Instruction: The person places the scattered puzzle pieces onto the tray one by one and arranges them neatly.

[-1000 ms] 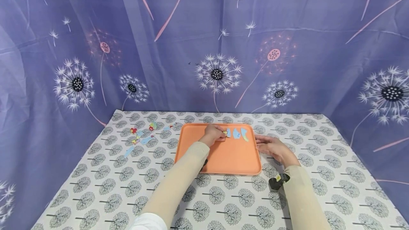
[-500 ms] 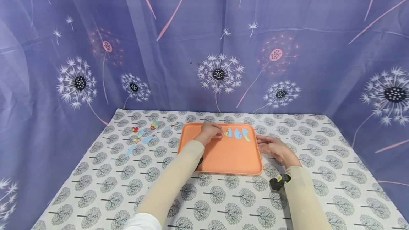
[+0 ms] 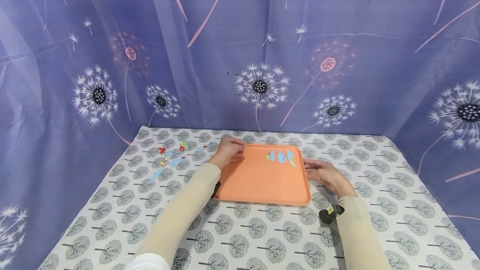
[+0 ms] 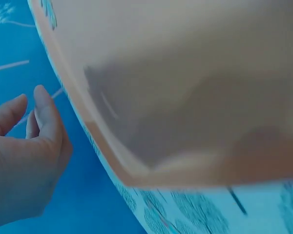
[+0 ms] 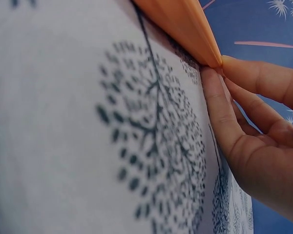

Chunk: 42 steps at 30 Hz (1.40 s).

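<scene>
An orange tray (image 3: 264, 182) lies on the table. Three flat puzzle-like pieces rest in a row near its far right corner: a blue and yellow piece (image 3: 271, 156), a blue piece (image 3: 281, 157) and a blue and green piece (image 3: 291, 158). My left hand (image 3: 229, 151) is over the tray's far left corner, thumb and fingers apart with nothing between them. At the right side, my right hand (image 3: 327, 175) holds the tray's rim at the fingertips; the right wrist view has thumb and forefinger (image 5: 254, 73) on either side of the orange edge.
Left of the tray several loose pieces lie scattered, among them a red piece (image 3: 161, 150), a red and green piece (image 3: 183, 146) and a long blue piece (image 3: 156, 174). The tree-print tablecloth (image 3: 240, 245) meets a purple dandelion curtain (image 3: 210, 82) behind.
My left hand has let go of the blue and yellow piece and moved left across the tray to its far left corner. The right hand stays at the right rim.
</scene>
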### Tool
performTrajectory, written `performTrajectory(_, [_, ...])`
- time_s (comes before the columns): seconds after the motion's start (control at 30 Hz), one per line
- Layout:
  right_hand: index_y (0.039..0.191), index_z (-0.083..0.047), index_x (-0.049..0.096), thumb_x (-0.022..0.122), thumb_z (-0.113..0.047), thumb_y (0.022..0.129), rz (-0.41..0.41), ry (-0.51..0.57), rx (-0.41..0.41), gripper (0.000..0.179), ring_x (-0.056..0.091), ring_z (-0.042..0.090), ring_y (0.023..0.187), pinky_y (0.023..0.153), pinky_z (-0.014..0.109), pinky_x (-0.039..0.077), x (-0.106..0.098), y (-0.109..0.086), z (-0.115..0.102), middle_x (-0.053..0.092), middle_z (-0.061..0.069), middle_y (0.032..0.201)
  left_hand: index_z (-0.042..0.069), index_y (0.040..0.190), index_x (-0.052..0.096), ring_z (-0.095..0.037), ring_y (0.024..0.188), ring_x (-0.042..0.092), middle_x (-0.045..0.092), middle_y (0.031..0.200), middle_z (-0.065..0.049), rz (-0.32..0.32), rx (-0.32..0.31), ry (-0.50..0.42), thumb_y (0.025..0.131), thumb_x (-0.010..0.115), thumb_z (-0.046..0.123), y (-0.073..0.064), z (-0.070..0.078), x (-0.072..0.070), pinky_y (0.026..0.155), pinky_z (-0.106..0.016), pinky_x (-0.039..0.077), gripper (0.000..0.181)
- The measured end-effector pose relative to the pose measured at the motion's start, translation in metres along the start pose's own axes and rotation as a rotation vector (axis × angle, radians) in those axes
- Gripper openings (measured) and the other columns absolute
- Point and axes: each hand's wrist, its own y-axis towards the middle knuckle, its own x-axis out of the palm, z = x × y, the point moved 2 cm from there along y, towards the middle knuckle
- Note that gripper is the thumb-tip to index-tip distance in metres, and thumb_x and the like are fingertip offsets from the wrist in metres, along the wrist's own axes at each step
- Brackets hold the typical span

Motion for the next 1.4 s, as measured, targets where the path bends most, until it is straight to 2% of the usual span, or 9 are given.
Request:
performTrajectory(0.17, [0.147,0.006,0.029,0.061,-0.001,0.092,-0.001,0.000,-0.006,0.064,0.062,0.013,0.101,0.095,0.030,0.053,0.000,0.001,0.000,0.045,0.028,0.137,-0.012,0.115,0.062,-0.043,0.105,0.061,0.065,0.108,-0.023,0.051,0.036,-0.036,0.087,0.064,-0.007,0.000,-0.002,-0.026,0.092,-0.045,0.055,0.029])
performTrajectory(0.37, [0.147,0.006,0.029,0.061,0.000,0.091,0.001,0.007,-0.006,0.065,0.062,0.010,0.098,0.094,0.030,0.054,-0.001,0.000,0.000,0.046,0.026,0.134,-0.011,0.118,0.060,-0.042,0.108,0.060,0.063,0.111,-0.025,0.106,0.048,-0.025,0.089,0.062,-0.005,-0.005,-0.005,-0.064,0.093,-0.043,0.055,0.030])
performTrajectory(0.5, [0.147,0.006,0.029,0.061,0.001,0.091,-0.005,0.012,-0.013,0.065,0.061,0.010,0.099,0.095,0.030,0.053,-0.001,0.000,-0.001,0.047,0.026,0.134,-0.013,0.121,0.058,-0.030,0.088,0.069,0.061,0.114,-0.027,0.138,0.057,-0.031,0.089,0.062,-0.004,-0.010,-0.010,-0.091,0.094,-0.039,0.054,0.033])
performTrajectory(0.67, [0.147,0.006,0.029,0.061,0.000,0.091,-0.008,0.001,-0.014,0.065,0.061,0.012,0.102,0.097,0.031,0.052,-0.001,0.000,-0.001,0.046,0.026,0.136,-0.013,0.127,0.052,-0.019,0.085,0.068,0.057,0.121,-0.028,0.142,0.047,-0.035,0.093,0.060,-0.001,-0.016,-0.019,-0.127,0.101,-0.041,0.049,0.037])
performTrajectory(0.73, [0.147,0.006,0.029,0.061,0.000,0.090,-0.009,0.001,-0.014,0.066,0.061,0.013,0.102,0.097,0.032,0.052,-0.001,0.000,-0.001,0.045,0.027,0.136,-0.013,0.128,0.051,-0.018,0.087,0.068,0.058,0.120,-0.025,0.150,0.037,-0.035,0.094,0.059,0.001,-0.018,-0.023,-0.141,0.102,-0.041,0.048,0.038])
performTrajectory(0.83, [0.147,0.006,0.029,0.061,0.000,0.090,-0.010,0.002,-0.014,0.066,0.061,0.014,0.103,0.097,0.032,0.052,-0.001,0.001,-0.001,0.044,0.028,0.137,-0.013,0.129,0.051,-0.005,0.076,0.066,0.061,0.113,-0.017,0.182,0.027,-0.033,0.093,0.060,0.001,-0.025,-0.029,-0.160,0.100,-0.038,0.050,0.040])
performTrajectory(1.1, [0.148,0.004,0.029,0.061,-0.001,0.090,-0.017,-0.005,-0.014,0.066,0.060,0.016,0.107,0.098,0.033,0.051,0.000,0.000,0.002,0.045,0.026,0.139,-0.016,0.130,0.047,-0.004,0.072,0.066,0.063,0.091,-0.002,0.246,0.011,-0.056,0.092,0.060,-0.002,-0.038,-0.046,-0.208,0.085,-0.024,0.057,0.043])
performTrajectory(1.27, [0.148,0.003,0.030,0.062,-0.002,0.090,-0.014,-0.019,-0.009,0.067,0.060,0.017,0.108,0.101,0.036,0.050,-0.001,0.000,0.001,0.047,0.025,0.137,-0.015,0.133,0.045,-0.003,0.072,0.065,0.061,0.091,0.000,0.279,-0.001,-0.029,0.092,0.059,-0.001,-0.044,-0.054,-0.231,0.081,-0.021,0.058,0.045])
performTrajectory(1.4, [0.147,0.004,0.030,0.062,-0.002,0.090,-0.011,-0.029,-0.010,0.067,0.058,0.022,0.112,0.104,0.040,0.047,-0.001,0.000,0.000,0.046,0.025,0.138,-0.016,0.134,0.043,-0.002,0.071,0.064,0.062,0.085,0.005,0.271,-0.030,-0.016,0.093,0.060,0.001,-0.049,-0.063,-0.246,0.078,-0.019,0.058,0.047])
